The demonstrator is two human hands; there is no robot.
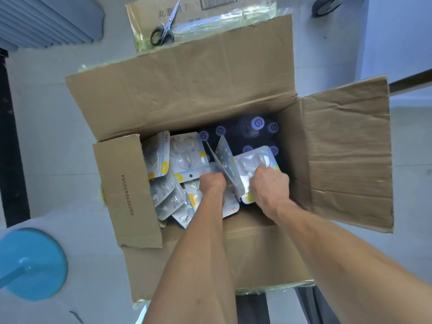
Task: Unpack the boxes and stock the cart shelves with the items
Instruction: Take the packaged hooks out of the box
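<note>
I'm gripping blister packs (pixel 184 157) inside the open box (pixel 187 94), left hand (pixel 211 183) and right hand (pixel 268 183) each curling around one. Bottle caps (pixel 257 123) are sitting behind; scissors (pixel 163 29) are lying on another carton (pixel 145 12).

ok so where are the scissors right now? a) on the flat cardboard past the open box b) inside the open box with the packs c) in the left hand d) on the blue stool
a: the scissors lie on the flat cardboard beyond the open box, away from both hands.
</note>
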